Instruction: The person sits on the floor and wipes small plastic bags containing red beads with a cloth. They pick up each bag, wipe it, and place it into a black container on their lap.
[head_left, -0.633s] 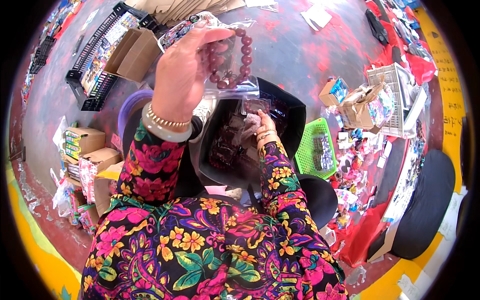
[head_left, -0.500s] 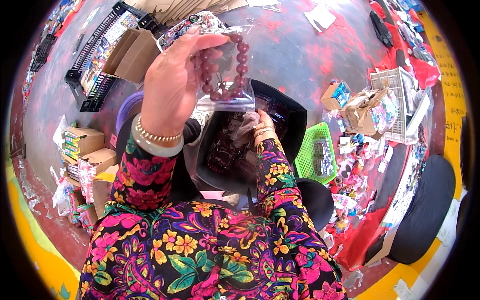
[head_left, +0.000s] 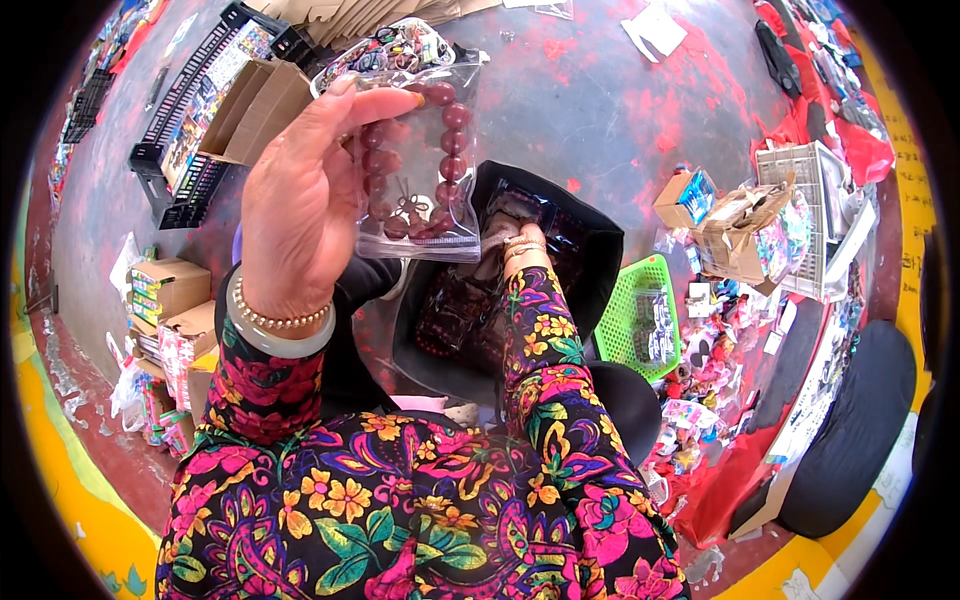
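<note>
My left hand [head_left: 295, 195] is raised and pinches a clear zip bag [head_left: 415, 247] by its upper edge. Inside the bag lies a bracelet [head_left: 454, 142] of round dark red beads with a knotted cord, its front facing me. Below it, my right hand [head_left: 526, 246] reaches into a black bin [head_left: 603, 262]. A pinkish-grey cloth [head_left: 490, 264] bunches at its fingers, which are partly hidden. Several more bagged dark red bead pieces [head_left: 450, 312] lie in the bin around that hand.
A green basket [head_left: 614, 322] with small packets stands right of the bin. Farther right are opened cartons [head_left: 738, 240] and a pale crate [head_left: 820, 215]. To the left sit a black crate [head_left: 150, 180], a brown carton [head_left: 262, 112] and stacked boxes [head_left: 172, 285].
My left hand has moved left and down with the bagged bracelet, turning the bag more squarely toward me. My right hand has shifted slightly within the bin.
</note>
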